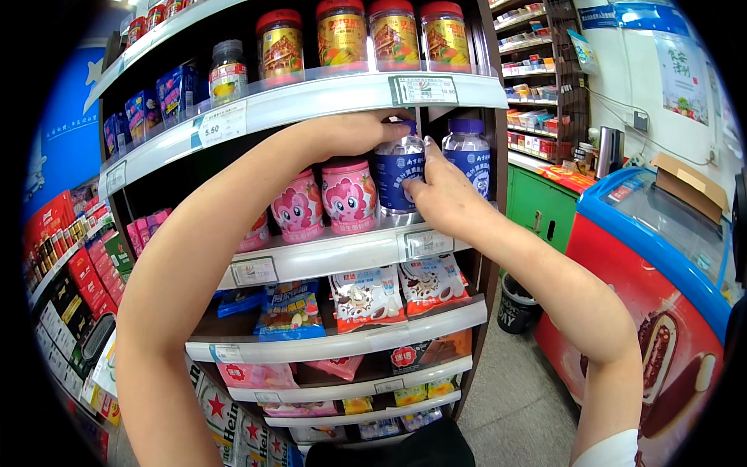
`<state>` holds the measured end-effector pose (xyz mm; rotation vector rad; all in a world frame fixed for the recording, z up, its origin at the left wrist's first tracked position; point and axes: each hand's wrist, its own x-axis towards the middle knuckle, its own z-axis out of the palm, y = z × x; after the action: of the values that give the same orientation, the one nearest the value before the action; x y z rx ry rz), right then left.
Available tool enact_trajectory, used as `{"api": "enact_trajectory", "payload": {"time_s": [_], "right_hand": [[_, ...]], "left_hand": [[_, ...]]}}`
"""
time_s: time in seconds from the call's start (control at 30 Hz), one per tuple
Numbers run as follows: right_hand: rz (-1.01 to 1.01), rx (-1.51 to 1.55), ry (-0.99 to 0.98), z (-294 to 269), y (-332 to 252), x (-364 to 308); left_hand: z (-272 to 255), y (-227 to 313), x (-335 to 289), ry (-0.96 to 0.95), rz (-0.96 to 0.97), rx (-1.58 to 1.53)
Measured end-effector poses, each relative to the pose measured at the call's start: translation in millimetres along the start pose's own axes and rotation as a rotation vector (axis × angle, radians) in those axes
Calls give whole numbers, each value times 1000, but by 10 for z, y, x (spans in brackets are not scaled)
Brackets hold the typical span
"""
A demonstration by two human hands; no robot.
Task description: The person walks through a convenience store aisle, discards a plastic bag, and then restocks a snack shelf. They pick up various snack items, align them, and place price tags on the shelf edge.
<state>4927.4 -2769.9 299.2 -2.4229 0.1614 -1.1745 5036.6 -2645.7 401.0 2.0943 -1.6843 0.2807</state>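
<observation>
A clear plastic jar with a purple lid and a blue label (395, 177) stands at the right end of the middle shelf. My right hand (453, 193) grips its right side, thumb across the label and fingers up along the jar. From the left, my left hand (359, 132) reaches over to the lid, its fingers bent around the top; some fingertips are hidden. Beside it on the right is a matching purple-lidded jar (469, 154). Pink cartoon jars (349, 196) line up on its left.
The shelf edge above (311, 100) runs close over my left hand; red-lidded jars (341, 37) stand on it. Below hang lower shelves with bagged sweets (366, 297). To the right are a red and blue chest freezer (622, 257) and a dark bin (517, 307).
</observation>
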Motion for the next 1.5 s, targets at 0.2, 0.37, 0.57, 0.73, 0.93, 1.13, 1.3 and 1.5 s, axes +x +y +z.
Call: {"api": "enact_trajectory", "payload": {"time_s": [0.2,0.37,0.57,0.73,0.93,1.13,1.3,1.5], "right_hand": [[-5,-7,-61,-115,-34,-80],[-64,-13,64,-145,-35,-188],[-462,-318,459,-532,134,-188],[-493,-492,428,-491,314,82],[-354,-484,434,-392,266,278],[-357,-326,310,-497,413,369],[-368,-225,283,-503,374,296],[-495,-306,486,-303,28,-244]], "left_hand": [[-48,-104,-85,-118,18,-294],[-21,-90,-105,-67,80,-187],[47,-61,-115,32,244,44],[101,-125,-92,53,267,182],[81,-134,-108,48,243,188],[99,-117,-126,56,252,240],[151,-73,-222,147,175,345],[137,-8,-793,255,228,313]]}}
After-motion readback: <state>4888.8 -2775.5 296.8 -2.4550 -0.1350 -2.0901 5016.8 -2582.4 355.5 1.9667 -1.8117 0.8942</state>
